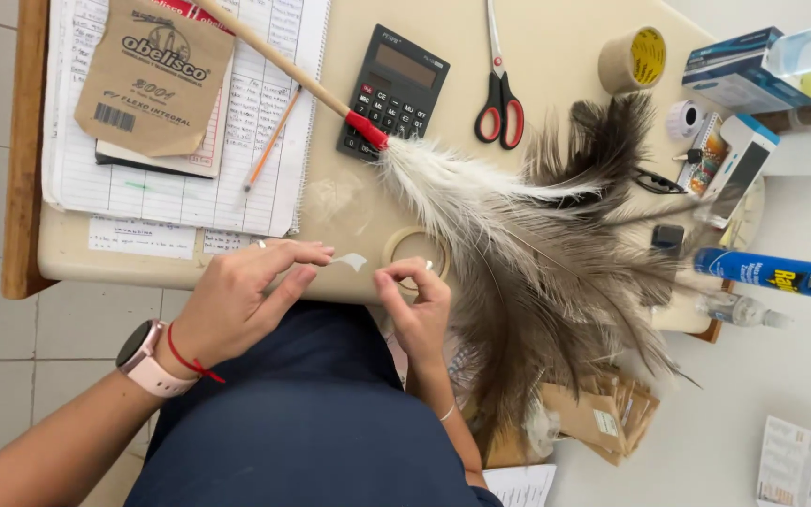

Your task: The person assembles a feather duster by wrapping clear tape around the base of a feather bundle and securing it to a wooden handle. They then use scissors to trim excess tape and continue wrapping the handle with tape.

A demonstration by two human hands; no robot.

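1. Fingertips [316, 255] of the left hand [246, 300] pinch a strip of clear tape [351, 261] at the desk [537, 56] edge.
2. Right hand [417, 305] fingers close on the tape roll [415, 249] (beside a feather duster [518, 235]).
3. Keeping the strip taut likely prevents it folding onto itself.

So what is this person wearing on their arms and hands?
Both forearms are bare, with no sleeves. The left hand has a ring on one finger; its wrist carries a pale pink smartwatch and a thin red string bracelet. The right hand has a thin light bangle at the wrist.
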